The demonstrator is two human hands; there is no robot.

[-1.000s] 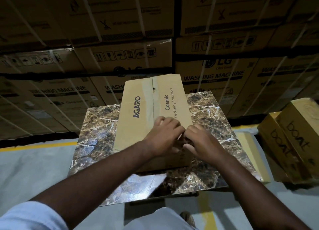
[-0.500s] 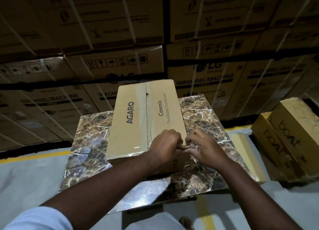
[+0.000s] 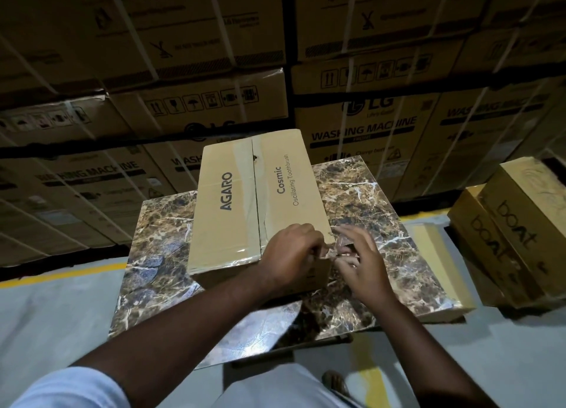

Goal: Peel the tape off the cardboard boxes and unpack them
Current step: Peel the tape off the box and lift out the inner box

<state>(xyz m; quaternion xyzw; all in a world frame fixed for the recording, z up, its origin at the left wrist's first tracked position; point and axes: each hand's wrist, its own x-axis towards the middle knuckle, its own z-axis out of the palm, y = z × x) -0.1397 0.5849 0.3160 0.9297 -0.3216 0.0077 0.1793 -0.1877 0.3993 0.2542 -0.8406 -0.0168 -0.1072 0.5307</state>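
Loads of big stacked cartons [image 3: 199, 107] filling the whole background, strapped with white bands, some printed "WASHING MACHINE". Grey floor [image 3: 46, 315] below, with a yellow line running along the foot of the stack. Then a marble-patterned tabletop [image 3: 159, 254], brown and glossy, pretty dim lighting overall. Off to the right, well apart from the table, two tan boxes printed "boat" [image 3: 517, 233], stacked and tilted.

Sitting on the tabletop, towards the far side: cardboard box [image 3: 232, 211] marked "AGARO" and "Cosmic Oscillating Toothbrush", lying flat, flaps closed, seam running away from the camera. Clear tape [image 3: 255, 193] along that centre seam, looking wrinkled near the close end.

Both arms reaching in from the bottom, light sleeve [image 3: 70, 389] on the left one. Left hand [image 3: 291, 254] curled over the box's near right corner, fingertips bunched up and pinching at a bit of the tape right at the edge. Right hand [image 3: 358, 260] just beside it, nearly touching, fingers partly spread, thumb and forefinger seeming to nip a crumpled shiny scrap of the tape between the two hands. Hard to make out exactly how much is lifted, too glary and small.

Bit of a sandalled foot [image 3: 335, 381] peeking out under the table edge.
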